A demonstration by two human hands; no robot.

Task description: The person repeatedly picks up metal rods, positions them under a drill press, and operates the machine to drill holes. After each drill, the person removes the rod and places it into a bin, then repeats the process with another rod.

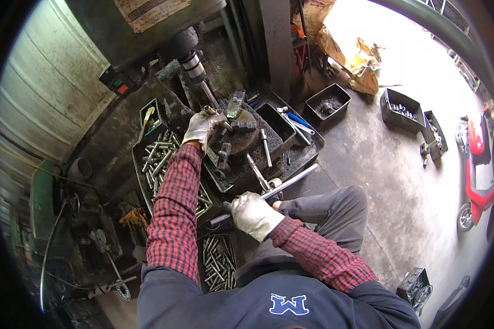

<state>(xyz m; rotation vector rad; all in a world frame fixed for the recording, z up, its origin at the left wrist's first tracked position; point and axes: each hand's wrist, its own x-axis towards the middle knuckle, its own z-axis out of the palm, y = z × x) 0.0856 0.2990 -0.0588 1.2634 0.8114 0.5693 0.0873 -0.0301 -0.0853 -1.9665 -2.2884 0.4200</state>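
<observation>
Reporter: How are the worker's arms set at the drill press?
Photographer: The left arm reaches forward in a red-and-black checked sleeve, its gloved left hand just below the smooth steel spindle, fingers closed around a short, tubular metal piece whose end shows above the glove
Reporter: And the right?
Photographer: It bends across the body, the gloved right hand curling its fingers around a long, straight metal bar that slants over the lap; the pale knit glove hides exactly how they meet
Reporter: What surrounds them?
Photographer: Shiny cylindrical pins heap beside the left forearm, more slim pins fill a lower bin, and wrenches lie on the grimy, shavings-strewn machine table
</observation>
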